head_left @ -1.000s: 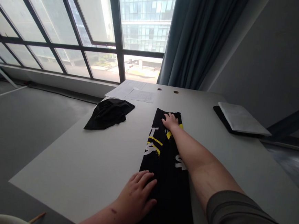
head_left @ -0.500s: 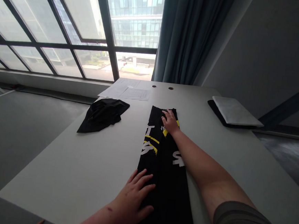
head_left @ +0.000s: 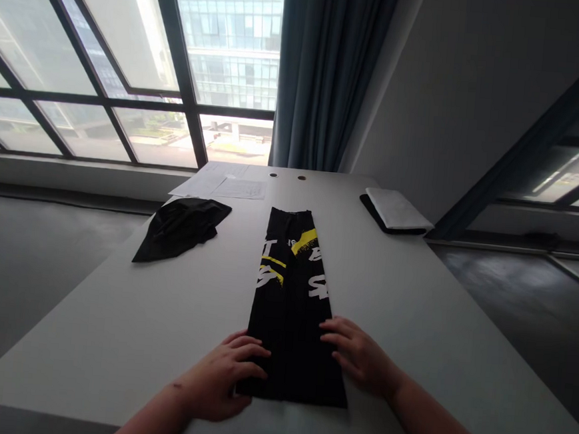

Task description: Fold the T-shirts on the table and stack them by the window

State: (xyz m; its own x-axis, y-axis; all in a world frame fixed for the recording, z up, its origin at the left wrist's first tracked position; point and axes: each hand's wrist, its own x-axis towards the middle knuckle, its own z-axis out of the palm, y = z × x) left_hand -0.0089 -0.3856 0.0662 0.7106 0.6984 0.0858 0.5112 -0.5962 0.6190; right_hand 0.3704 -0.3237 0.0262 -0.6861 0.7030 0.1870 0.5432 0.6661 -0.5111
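A black garment (head_left: 292, 311) with white and yellow print lies folded into a long narrow strip down the middle of the white table (head_left: 135, 325). My left hand (head_left: 221, 375) rests at the strip's near left corner, fingers curled onto the cloth's edge. At the near right edge my right hand (head_left: 359, 356) lies on the cloth with its fingers spread flat.
A second crumpled black garment (head_left: 181, 225) lies at the table's left. Paper sheets (head_left: 222, 185) sit at the far edge near two cable holes (head_left: 287, 176). A flat white item on a black pad (head_left: 395, 210) lies far right. Windows and a curtain stand behind.
My right hand has drawn back from the strip's far end to its near right edge. My left hand shifted slightly toward the near corner. The view turned right.
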